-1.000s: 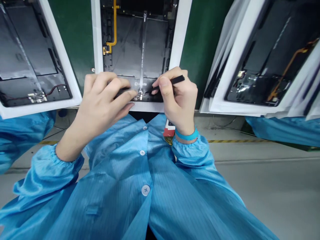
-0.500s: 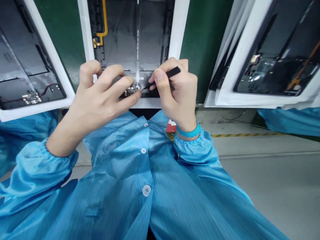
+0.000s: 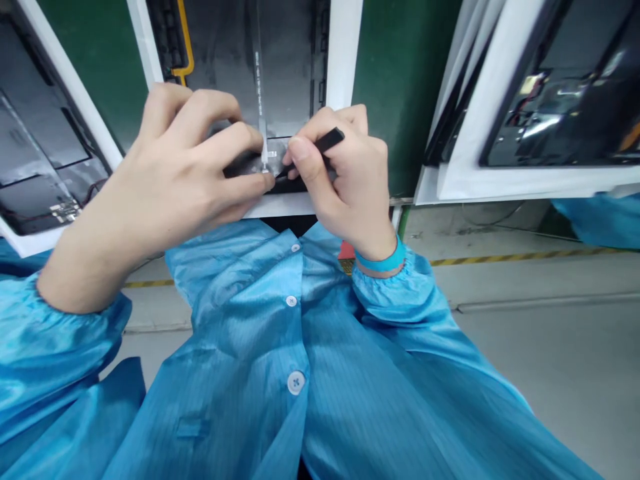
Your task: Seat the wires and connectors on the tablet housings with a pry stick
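Observation:
A black tablet housing (image 3: 220, 47) lies on a white sheet in front of me, with a pale ribbon cable (image 3: 259, 93) down its middle and a yellow flex cable (image 3: 186, 40) along its left side. My left hand (image 3: 175, 167) spreads palm down over the housing's lower left. Its lowest fingertip rests by the cable's lower end, and the hand hides the small circuit board there. In a pinch like a pen grip, my right hand (image 3: 345, 180) holds a slim black pointed tool (image 3: 330, 140). The tool's thin tip reaches close to that left fingertip; contact is unclear.
Another open tablet housing (image 3: 40, 147) lies on the left, with a small circuit board (image 3: 66, 211). To the right, a further housing (image 3: 570, 113) rests on stacked white sheets (image 3: 450, 183). Green mat (image 3: 400, 80) shows between them. Blue fabric (image 3: 600, 220) appears at the right edge.
My left hand has shifted left and slightly up, its fingers now covering the circuit board seen before. My right hand moved slightly left with the tool. The whole view has shifted somewhat.

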Action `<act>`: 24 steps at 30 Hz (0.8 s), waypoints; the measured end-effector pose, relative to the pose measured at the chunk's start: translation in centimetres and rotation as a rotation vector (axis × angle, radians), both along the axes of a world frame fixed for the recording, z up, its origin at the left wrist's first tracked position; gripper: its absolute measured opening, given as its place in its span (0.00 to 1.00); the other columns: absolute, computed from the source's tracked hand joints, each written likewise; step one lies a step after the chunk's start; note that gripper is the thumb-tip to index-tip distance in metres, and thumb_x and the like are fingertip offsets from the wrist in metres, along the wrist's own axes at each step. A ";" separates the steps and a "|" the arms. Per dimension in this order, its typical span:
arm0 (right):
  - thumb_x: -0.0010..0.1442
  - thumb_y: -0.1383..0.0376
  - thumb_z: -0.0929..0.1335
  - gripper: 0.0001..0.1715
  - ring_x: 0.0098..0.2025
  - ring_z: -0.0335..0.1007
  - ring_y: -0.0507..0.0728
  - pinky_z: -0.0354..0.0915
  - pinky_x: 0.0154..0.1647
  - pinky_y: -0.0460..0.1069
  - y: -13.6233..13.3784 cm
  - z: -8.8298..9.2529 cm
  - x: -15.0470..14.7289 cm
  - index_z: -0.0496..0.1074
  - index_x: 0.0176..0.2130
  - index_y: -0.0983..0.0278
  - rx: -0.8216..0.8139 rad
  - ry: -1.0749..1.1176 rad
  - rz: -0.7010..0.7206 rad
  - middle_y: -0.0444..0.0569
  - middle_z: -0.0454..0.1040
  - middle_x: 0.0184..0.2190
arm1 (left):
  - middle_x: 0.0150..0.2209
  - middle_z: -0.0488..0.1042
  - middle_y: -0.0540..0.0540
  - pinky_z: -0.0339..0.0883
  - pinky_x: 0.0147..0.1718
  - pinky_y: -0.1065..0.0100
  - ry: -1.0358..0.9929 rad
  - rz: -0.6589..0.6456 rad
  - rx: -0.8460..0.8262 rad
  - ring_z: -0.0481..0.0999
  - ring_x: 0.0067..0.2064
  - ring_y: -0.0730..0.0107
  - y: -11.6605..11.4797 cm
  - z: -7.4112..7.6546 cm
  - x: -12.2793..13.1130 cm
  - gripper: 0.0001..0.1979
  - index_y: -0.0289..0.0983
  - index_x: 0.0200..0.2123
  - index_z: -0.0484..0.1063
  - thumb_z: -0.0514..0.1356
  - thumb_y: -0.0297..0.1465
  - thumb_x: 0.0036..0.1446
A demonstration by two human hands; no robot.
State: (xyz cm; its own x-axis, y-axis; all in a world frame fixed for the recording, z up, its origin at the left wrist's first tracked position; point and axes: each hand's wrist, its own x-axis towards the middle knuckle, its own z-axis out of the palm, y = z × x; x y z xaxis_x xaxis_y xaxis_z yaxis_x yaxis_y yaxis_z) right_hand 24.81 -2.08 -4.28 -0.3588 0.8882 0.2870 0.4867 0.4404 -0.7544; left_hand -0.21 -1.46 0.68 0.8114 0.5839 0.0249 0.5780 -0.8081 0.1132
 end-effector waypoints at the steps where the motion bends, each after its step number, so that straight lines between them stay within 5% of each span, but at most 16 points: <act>1: 0.83 0.60 0.64 0.15 0.44 0.79 0.63 0.70 0.55 0.61 0.1 0.1 0.0 0.71 0.40 0.52 0.006 -0.006 0.013 0.44 0.82 0.35 | 0.59 0.76 0.47 0.76 0.63 0.26 0.014 -0.018 0.014 0.74 0.75 0.34 0.2 0.1 -0.1 0.21 0.42 0.63 0.78 0.46 0.37 0.85; 12: 0.84 0.62 0.63 0.16 0.46 0.82 0.61 0.71 0.59 0.60 0.4 0.9 0.1 0.66 0.39 0.53 -0.034 -0.090 0.056 0.43 0.81 0.36 | 0.50 0.77 0.50 0.82 0.55 0.40 0.251 -0.198 0.084 0.84 0.66 0.48 2.1 1.2 -0.2 0.24 0.40 0.60 0.74 0.39 0.32 0.84; 18: 0.84 0.58 0.60 0.17 0.43 0.79 0.62 0.69 0.58 0.61 0.5 0.0 -0.1 0.64 0.39 0.53 0.020 -0.008 0.060 0.45 0.82 0.39 | 0.54 0.76 0.46 0.84 0.57 0.43 0.155 -0.304 0.139 0.83 0.67 0.48 3.0 0.6 -1.1 0.18 0.40 0.60 0.74 0.46 0.38 0.85; 24: 0.86 0.57 0.58 0.19 0.41 0.77 0.60 0.70 0.57 0.58 0.6 -0.6 -0.2 0.65 0.40 0.54 0.112 0.064 0.065 0.45 0.82 0.38 | 0.56 0.77 0.50 0.78 0.68 0.40 0.083 -0.213 -0.102 0.78 0.72 0.52 3.3 0.7 -1.1 0.18 0.44 0.57 0.77 0.48 0.40 0.85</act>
State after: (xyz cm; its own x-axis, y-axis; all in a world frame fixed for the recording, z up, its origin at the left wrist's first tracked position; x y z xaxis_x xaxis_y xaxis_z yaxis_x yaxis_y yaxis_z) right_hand 24.60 -1.47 -4.88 -0.3920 0.8248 0.4075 0.4072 0.5528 -0.7271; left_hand -1.26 1.82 1.37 0.9135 0.3951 -0.0967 0.4061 -0.8998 0.1597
